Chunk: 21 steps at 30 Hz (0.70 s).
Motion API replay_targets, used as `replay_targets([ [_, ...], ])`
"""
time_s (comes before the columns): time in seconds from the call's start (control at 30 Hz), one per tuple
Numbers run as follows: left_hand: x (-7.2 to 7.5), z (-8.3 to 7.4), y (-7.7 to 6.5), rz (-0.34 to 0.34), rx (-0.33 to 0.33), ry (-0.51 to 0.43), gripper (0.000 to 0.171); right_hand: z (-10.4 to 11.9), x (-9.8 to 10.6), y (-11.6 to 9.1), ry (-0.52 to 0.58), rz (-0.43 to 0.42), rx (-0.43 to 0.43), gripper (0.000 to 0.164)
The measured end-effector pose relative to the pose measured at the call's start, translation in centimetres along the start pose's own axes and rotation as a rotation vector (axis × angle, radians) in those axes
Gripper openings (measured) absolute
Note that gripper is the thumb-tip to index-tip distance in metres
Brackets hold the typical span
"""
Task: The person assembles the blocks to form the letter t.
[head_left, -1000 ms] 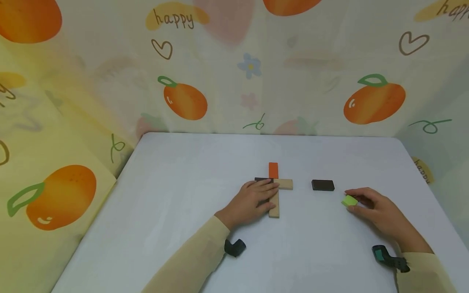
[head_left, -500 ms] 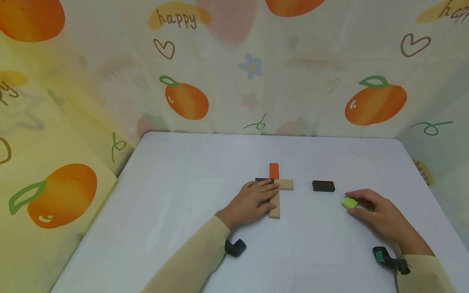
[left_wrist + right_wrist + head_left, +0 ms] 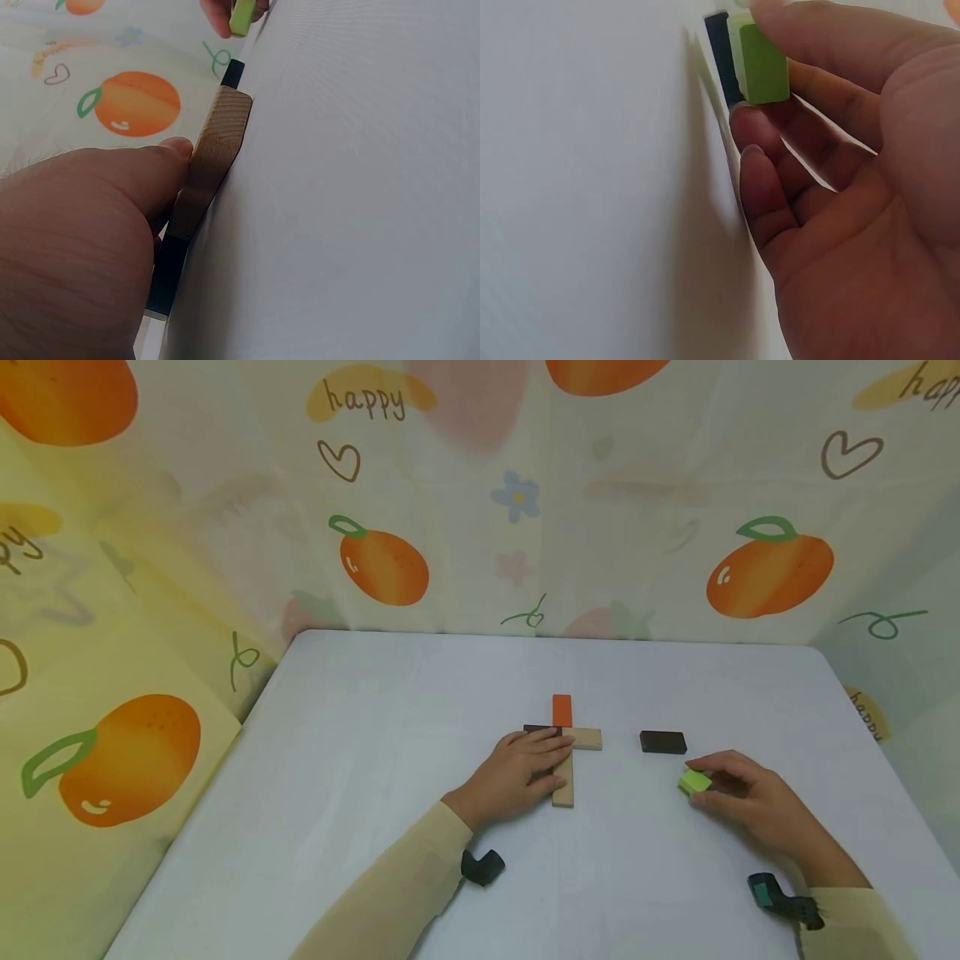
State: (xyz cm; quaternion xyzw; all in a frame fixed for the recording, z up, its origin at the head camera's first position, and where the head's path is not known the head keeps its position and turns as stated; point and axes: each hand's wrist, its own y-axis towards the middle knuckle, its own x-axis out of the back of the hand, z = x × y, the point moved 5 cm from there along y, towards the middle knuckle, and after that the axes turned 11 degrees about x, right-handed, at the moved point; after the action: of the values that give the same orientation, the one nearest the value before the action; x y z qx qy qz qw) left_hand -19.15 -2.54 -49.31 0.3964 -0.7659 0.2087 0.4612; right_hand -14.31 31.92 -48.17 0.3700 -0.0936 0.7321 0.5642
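In the head view, my left hand (image 3: 510,781) rests with its fingers laid over a cross of flat blocks. Around those fingers show an orange block (image 3: 562,710), a plain wooden block (image 3: 587,739) on the right, another wooden block (image 3: 563,787) in front, and a dark block (image 3: 538,727) partly covered on the left. The thumb touches the front wooden block (image 3: 216,142) in the left wrist view. My right hand (image 3: 757,802) pinches a light green block (image 3: 694,781) between thumb and fingers; the right wrist view shows this green block (image 3: 765,64) too.
A separate dark block (image 3: 663,742) lies between the cross and my right hand. Everything is on a white table (image 3: 360,735), with a printed curtain (image 3: 450,527) behind and at the sides.
My right hand has moved a little to the left with the green block, now just in front of the separate dark block. The left hand keeps its place on the cross.
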Motion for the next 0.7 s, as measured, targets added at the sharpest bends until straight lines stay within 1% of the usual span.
replay_targets([
  [0.13,-0.1,0.1,0.0,-0.001,-0.003,0.001,0.057,0.6,-0.9,0.3,0.031,0.003,0.051,0.038],
  [0.23,-0.1,0.1,0.0,-0.006,-0.008,0.008,0.057,1.0,-1.5,0.4,0.058,0.012,0.073,0.038],
  [0.57,-0.1,0.1,0.1,0.004,-0.014,-0.006,0.055,2.5,-3.5,0.8,0.157,0.047,0.122,0.038],
  [0.7,-0.1,0.1,0.1,0.005,-0.012,-0.004,0.055,3.2,-4.4,0.9,0.175,0.075,0.130,0.038],
])
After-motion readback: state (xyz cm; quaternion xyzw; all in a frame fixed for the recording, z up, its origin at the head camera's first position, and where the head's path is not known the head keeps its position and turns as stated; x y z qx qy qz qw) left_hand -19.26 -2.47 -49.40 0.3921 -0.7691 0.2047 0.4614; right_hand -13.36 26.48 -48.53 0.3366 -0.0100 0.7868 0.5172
